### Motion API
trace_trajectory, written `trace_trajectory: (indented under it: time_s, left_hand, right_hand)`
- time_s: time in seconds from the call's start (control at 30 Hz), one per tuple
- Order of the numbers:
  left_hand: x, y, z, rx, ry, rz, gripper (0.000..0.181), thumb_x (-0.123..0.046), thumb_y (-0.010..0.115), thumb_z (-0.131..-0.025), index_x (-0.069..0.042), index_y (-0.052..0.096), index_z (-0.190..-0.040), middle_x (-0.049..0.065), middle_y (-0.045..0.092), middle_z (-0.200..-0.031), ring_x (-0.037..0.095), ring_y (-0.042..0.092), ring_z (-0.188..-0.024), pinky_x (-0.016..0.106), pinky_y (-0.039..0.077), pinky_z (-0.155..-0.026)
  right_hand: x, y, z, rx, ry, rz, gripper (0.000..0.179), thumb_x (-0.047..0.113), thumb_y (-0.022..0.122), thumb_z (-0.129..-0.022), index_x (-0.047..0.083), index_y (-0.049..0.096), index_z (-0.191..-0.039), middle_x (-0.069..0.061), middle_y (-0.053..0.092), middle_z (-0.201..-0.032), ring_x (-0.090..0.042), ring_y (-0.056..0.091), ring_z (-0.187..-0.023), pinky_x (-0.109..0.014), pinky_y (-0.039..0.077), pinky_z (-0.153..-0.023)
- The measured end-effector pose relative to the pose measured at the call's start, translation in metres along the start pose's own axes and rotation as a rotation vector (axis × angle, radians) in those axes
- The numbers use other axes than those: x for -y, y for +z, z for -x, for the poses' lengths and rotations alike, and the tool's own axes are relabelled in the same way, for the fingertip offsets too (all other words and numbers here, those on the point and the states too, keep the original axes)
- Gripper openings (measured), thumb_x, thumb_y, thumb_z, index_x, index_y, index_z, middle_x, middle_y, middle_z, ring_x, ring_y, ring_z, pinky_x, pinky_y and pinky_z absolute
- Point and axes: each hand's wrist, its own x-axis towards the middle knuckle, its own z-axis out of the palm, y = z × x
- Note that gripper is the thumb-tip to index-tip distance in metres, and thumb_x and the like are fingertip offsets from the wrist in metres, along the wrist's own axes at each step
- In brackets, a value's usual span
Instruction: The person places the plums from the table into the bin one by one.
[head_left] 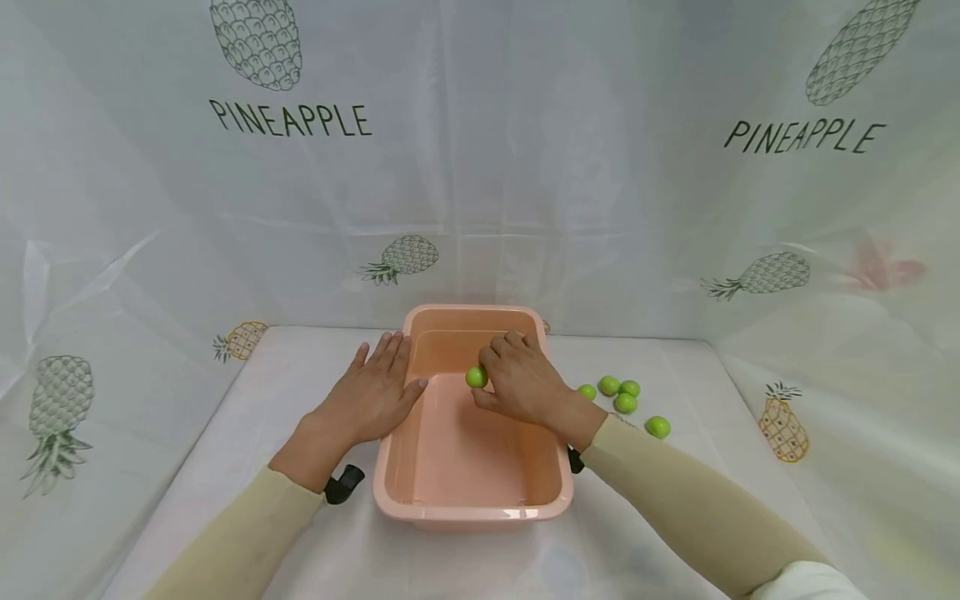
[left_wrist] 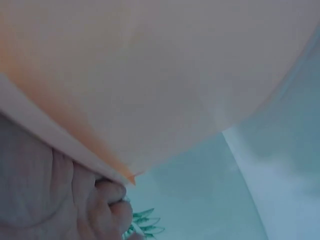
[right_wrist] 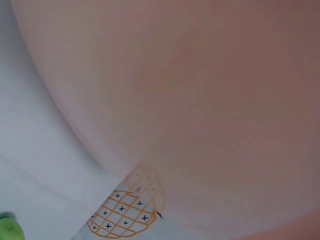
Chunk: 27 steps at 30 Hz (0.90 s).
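A pink plastic basin [head_left: 472, 513] stands in the middle of the table, its inside bare in the head view. Over it, my right hand [head_left: 521, 379] pinches a small green lime [head_left: 476, 377] between thumb and fingers. My left hand [head_left: 375, 392] lies on the basin's left rim with its fingers straight and the thumb reaching over the edge. In the left wrist view the left hand [left_wrist: 65, 195] is against the outside of the basin wall [left_wrist: 165, 90]. The right wrist view is mostly filled by the basin's side [right_wrist: 175, 100], and the held lime is out of sight there.
Several more limes [head_left: 626, 403] lie on the white tablecloth [head_left: 690, 483] to the right of the basin, close to the right forearm. One lime [right_wrist: 10, 230] shows at the corner of the right wrist view. Behind hangs a pineapple-printed sheet [head_left: 480, 183].
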Motion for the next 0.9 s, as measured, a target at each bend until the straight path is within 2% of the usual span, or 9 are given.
trace_trajectory:
  time_s: [0.2,0.57,0.73,0.9]
  left_hand:
    - [0.0047,-0.0018,0.0020,0.019,0.021,0.024,0.074,-0.041,0.037,-0.114,0.008,0.016,-0.165,0.025,0.015,-0.174,0.042,0.011,-0.163,0.064,0.011,-0.130]
    - [0.0047,0.0023,-0.0002,-0.007,0.019,0.008,0.073,-0.040,0.037,-0.114,0.008,0.017,-0.165,0.026,0.016,-0.174,0.042,0.012,-0.163,0.063,0.012,-0.131]
    - [0.0043,0.0021,0.0004,-0.004,0.017,0.009,0.072,-0.040,0.036,-0.114,0.008,0.017,-0.165,0.026,0.016,-0.174,0.042,0.012,-0.163,0.063,0.012,-0.131]
    - [0.0044,0.0027,0.0002,-0.005,0.015,0.009,0.073,-0.040,0.037,-0.114,0.009,0.017,-0.165,0.026,0.016,-0.174,0.042,0.012,-0.163,0.062,0.012,-0.131]
  right_hand:
    - [0.0005,0.0013,-0.0001,-0.021,-0.018,0.013,0.029,0.039,0.071,-0.096,0.011,0.067,-0.098,-0.002,0.057,-0.088,-0.022,0.048,-0.085,-0.043,0.048,-0.088]
    - [0.0001,0.0002,0.0015,-0.018,0.007,0.029,0.035,0.039,0.071,-0.097,0.005,0.068,-0.105,-0.005,0.062,-0.095,-0.023,0.048,-0.085,-0.039,0.044,-0.078]
    - [-0.0002,0.0000,0.0008,-0.011,0.013,0.036,0.030,0.035,0.070,-0.098,0.006,0.068,-0.104,-0.004,0.060,-0.093,-0.022,0.046,-0.083,-0.037,0.040,-0.076]
    - [-0.0001,0.0007,0.0004,-0.019,0.027,0.022,0.028,0.033,0.072,-0.098,0.006,0.069,-0.104,-0.005,0.062,-0.093,-0.024,0.048,-0.084,-0.038,0.042,-0.076]
